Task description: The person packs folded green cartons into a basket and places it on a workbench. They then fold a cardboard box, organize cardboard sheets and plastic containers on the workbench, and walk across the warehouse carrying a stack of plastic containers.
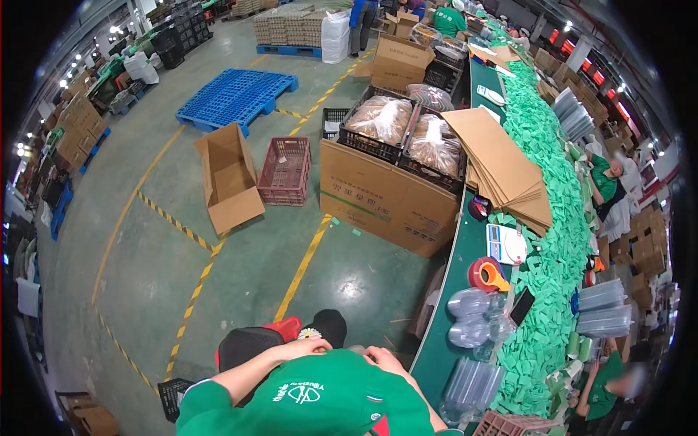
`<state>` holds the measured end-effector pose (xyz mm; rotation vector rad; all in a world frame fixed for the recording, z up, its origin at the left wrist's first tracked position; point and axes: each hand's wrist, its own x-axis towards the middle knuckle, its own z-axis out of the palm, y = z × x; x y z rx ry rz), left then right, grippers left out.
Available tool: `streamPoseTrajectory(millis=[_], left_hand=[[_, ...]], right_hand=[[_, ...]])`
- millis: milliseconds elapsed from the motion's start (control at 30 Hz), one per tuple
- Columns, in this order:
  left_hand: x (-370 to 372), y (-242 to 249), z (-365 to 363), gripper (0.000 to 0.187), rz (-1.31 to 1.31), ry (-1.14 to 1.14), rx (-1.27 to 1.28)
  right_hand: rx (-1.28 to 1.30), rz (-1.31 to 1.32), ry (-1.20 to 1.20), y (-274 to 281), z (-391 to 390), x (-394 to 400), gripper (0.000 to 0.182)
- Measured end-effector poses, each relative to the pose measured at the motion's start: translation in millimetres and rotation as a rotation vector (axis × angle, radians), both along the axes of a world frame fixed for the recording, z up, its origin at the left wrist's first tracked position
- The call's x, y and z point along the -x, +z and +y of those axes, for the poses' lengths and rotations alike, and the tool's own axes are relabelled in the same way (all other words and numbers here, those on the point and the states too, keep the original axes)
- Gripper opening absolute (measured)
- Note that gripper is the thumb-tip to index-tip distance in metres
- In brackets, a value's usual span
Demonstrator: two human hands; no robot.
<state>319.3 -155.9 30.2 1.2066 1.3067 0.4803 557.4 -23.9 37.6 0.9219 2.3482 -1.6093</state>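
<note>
Though clear, containers (471,389) lengthwise along table (438,338)

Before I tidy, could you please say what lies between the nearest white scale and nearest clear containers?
In the head view, an orange tape dispenser lies there.

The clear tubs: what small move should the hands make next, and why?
Perhaps raise the right hand toward the clear tubs: they lie on that side, on the green counter, while this hand and the left hand are low by the shirt, with no tub visible in either.
</note>
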Motion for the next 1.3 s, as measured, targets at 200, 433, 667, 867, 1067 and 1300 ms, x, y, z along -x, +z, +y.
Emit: streamPoseTrajectory(millis=[200,433,667,867,1067,1300], left_hand=[[26,-27,6,0.036,-0.051,0.125,0.03],[115,-2,102,0.025,0.287,-0.048,-0.098],[199,10,133,0.021,0.469,0.104,-0.283],[221,-12,137,0.019,0.391,0.047,-0.19],[270,-34,136,0.017,0.43,0.203,-0.248],[347,-21,167,0.021,0.546,0.418,0.104]], right_hand=[[0.103,-0.089,-0.151,-28,11,20,0.031],[0.072,-0.105,-0.231,-10,57,106,0.034],[0.15,-0.077,-0.185,-25,98,189,0.035],[0.184,-0.148,-0.082,-31,136,240,0.035],[0.249,-0.202,0.121,-44,186,323,0.037],[0.058,-0.224,0.468,-60,265,441,0.034]])
